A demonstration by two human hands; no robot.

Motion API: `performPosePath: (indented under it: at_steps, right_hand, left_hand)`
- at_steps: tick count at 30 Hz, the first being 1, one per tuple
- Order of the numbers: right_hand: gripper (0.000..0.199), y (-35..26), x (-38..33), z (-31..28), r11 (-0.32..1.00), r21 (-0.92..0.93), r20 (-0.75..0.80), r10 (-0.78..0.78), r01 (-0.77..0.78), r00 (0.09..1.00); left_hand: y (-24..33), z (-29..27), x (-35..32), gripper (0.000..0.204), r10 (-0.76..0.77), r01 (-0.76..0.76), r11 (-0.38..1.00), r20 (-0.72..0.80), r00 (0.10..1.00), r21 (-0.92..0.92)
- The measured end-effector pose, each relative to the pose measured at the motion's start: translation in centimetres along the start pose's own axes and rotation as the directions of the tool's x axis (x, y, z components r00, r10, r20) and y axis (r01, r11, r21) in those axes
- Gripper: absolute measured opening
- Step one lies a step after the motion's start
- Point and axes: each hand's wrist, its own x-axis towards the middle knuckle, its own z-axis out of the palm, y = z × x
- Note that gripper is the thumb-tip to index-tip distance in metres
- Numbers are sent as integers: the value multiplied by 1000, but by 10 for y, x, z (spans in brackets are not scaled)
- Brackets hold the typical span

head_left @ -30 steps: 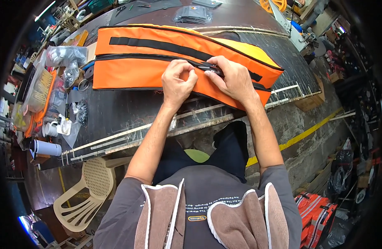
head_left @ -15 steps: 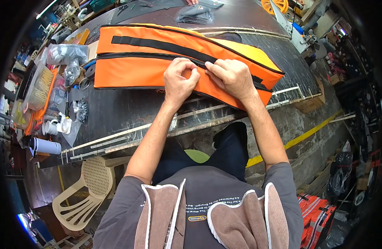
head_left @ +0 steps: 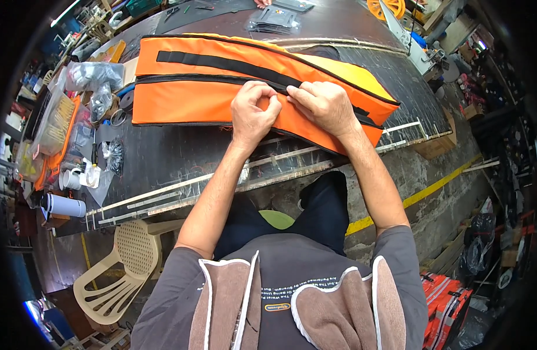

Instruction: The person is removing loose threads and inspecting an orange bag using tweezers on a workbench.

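Note:
A long orange fabric bag (head_left: 181,102) with black-piped edges, a black strap and a black zipper (head_left: 192,77) lies across the dark table. Its far right part is yellow. At the zipper, near the bag's middle, my left hand (head_left: 254,114) is closed, thumb and forefinger pinched together. Just to its right, my right hand (head_left: 325,108) is also closed, fingertips pinching against the black zipper line. Whatever sits between the fingertips of either hand is too small or hidden to make out. A few loose orange threads hang from the bag's near edge beside my left wrist.
Clear bags, a tub (head_left: 54,125), tape rolls, a screwdriver (head_left: 95,153) and a white flask (head_left: 64,205) crowd the table's left end. Another person's hand (head_left: 261,3) is at the far edge by plastic-wrapped packets (head_left: 273,20). A beige chair (head_left: 135,251) stands at near left.
My right hand has shifted very slightly left along the zipper. My left hand and the bag look nearly still. At the far edge, the other person's hand has moved left, and the packets look rearranged.

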Motion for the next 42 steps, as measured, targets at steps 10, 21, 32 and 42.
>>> performPosePath:
  at_steps: [10, 21, 32, 42]
  right_hand:
    - [27, -5, 3, -13, 956, 123, 164, 245, -266, 956]
    - [22, 8, 22, -27, 455, 332, 639, 536, -826, 552]
    - [19, 12, 10, -15, 357, 443, 627, 532, -823, 568]
    - [22, 16, 7, -12, 344, 455, 628, 530, -821, 570]
  left_hand:
    - [-1, 2, -1, 7, 12, -16, 998, -57, 998, -58]
    - [21, 13, -14, 19, 139, -123, 981, -100, 985, 153]
    - [18, 22, -14, 17, 172, -142, 969, -141, 975, 203]
    - [23, 21, -18, 23, 246, -209, 943, -123, 961, 258]
